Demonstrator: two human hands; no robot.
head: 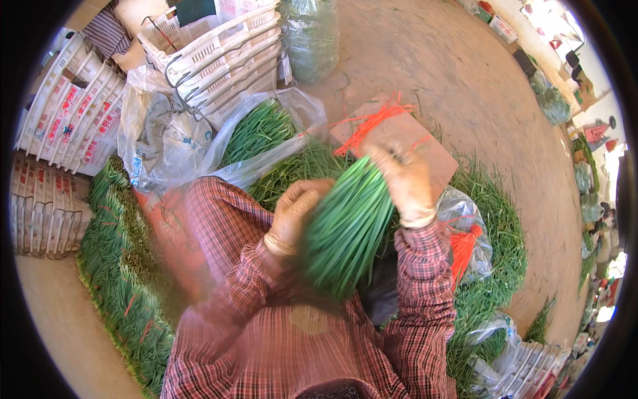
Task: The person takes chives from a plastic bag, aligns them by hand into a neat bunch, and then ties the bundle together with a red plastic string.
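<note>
A bunch of long green leafy stalks, probably garlic chives (349,224), hangs in front of my chest with its pale ends up. My right hand (406,184), in a thin glove, is closed round the pale ends. At the bunch's left side is my left hand (296,212), also gloved, its fingers curled; whether it grips any stalks cannot be told. Orange-red ties (366,127) lie on a reddish board (428,149) just beyond my right hand. A bundle of the same ties (463,252) hangs beside my right forearm.
Stacked white plastic baskets (224,60) stand at the upper left. Near them an open plastic bag (309,112) holds green stalks (261,132). Tied bunches (119,269) are piled along my left. Loose greens (491,229) cover the floor at my right. A filled plastic bag (311,45) stands ahead.
</note>
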